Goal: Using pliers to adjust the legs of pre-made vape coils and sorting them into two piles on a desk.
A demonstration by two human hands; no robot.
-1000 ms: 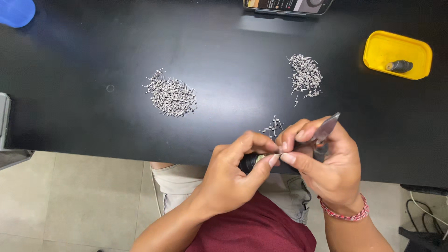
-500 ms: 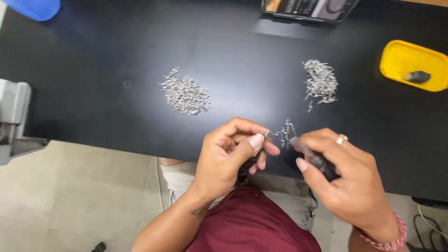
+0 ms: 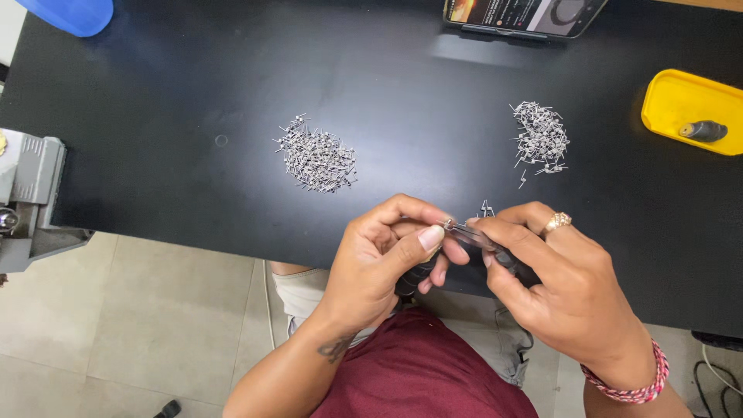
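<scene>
My left hand [image 3: 387, 251] pinches a tiny metal piece at the tip of thin pliers [image 3: 472, 234], which my right hand [image 3: 553, 286] grips by dark handles. Both hands meet over the near edge of the black table [image 3: 193, 77]. A few small metal pins [image 3: 486, 207] lie just beyond my fingers. One pile of small silvery pins [image 3: 317, 157] lies on the table ahead of my left hand; a second pile [image 3: 539, 139] lies ahead of my right hand.
A yellow tray [image 3: 681, 101] with a small dark cylinder [image 3: 700, 130] sits at the far right. A phone [image 3: 522, 15] leans at the table's back edge, a blue object [image 3: 70, 14] at the back left. A grey metal device [image 3: 27, 201] stands left.
My right hand has turned over, from pliers pointing up to pliers pointing left at my left fingers. The hands came apart, then closed together again at the plier tip.
</scene>
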